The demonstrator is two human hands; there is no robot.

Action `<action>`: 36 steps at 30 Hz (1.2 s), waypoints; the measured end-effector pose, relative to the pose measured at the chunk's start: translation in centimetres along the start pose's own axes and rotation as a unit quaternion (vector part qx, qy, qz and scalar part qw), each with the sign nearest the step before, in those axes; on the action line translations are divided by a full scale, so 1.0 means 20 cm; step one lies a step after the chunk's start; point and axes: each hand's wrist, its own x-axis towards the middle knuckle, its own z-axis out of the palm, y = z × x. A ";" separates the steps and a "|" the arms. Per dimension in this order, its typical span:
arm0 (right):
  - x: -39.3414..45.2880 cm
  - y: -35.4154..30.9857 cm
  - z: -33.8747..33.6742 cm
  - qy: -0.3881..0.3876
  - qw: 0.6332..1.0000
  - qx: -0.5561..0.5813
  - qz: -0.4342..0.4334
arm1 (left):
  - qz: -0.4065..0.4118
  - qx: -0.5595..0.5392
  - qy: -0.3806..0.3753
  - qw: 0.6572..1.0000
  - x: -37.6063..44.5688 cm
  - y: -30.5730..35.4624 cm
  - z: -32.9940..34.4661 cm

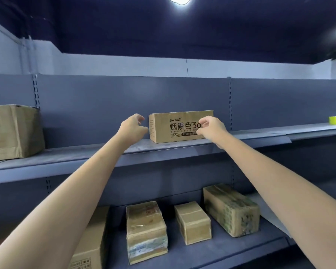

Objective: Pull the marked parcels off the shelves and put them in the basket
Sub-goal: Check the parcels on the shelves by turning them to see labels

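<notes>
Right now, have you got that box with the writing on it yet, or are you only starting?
Only starting. Nothing looks done: no basket shows in this view, so I can't tell what's in it. In hand: the left hand and right hand are open beside the printed box, which sits on the upper shelf, not yet lifted. Left: pull it off, put it in the basket, then check the other parcels.

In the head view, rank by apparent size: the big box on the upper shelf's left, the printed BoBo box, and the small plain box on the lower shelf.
1. big box, largest, though cropped and nearer
2. BoBo box
3. small plain box, close to the BoBo box and nearer the camera, so unsure
</notes>
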 end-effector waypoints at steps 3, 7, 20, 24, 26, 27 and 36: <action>0.08 0.07 -0.02 0.022 1.000 -0.003 -0.001 | 0.003 -0.004 -0.021 1.000 0.08 -0.01 0.07; 0.21 0.15 -0.04 0.051 0.999 0.006 0.016 | -0.014 -0.017 -0.040 0.999 0.20 -0.02 0.16; 0.57 0.20 0.10 0.080 0.995 0.003 0.066 | -0.084 -0.046 -0.061 0.994 0.49 -0.04 0.35; 0.63 0.24 0.10 0.069 0.992 0.010 0.104 | -0.097 -0.132 -0.074 0.984 0.52 -0.05 0.39; 0.64 0.25 0.10 0.029 0.994 0.044 0.100 | -0.103 -0.170 -0.070 0.977 0.52 -0.05 0.40; 0.64 0.25 0.10 0.028 0.994 0.059 0.091 | -0.113 -0.193 -0.059 0.973 0.52 -0.05 0.40; 0.59 0.18 0.16 0.115 0.970 0.198 0.075 | -0.185 -0.261 0.091 0.943 0.49 -0.03 0.28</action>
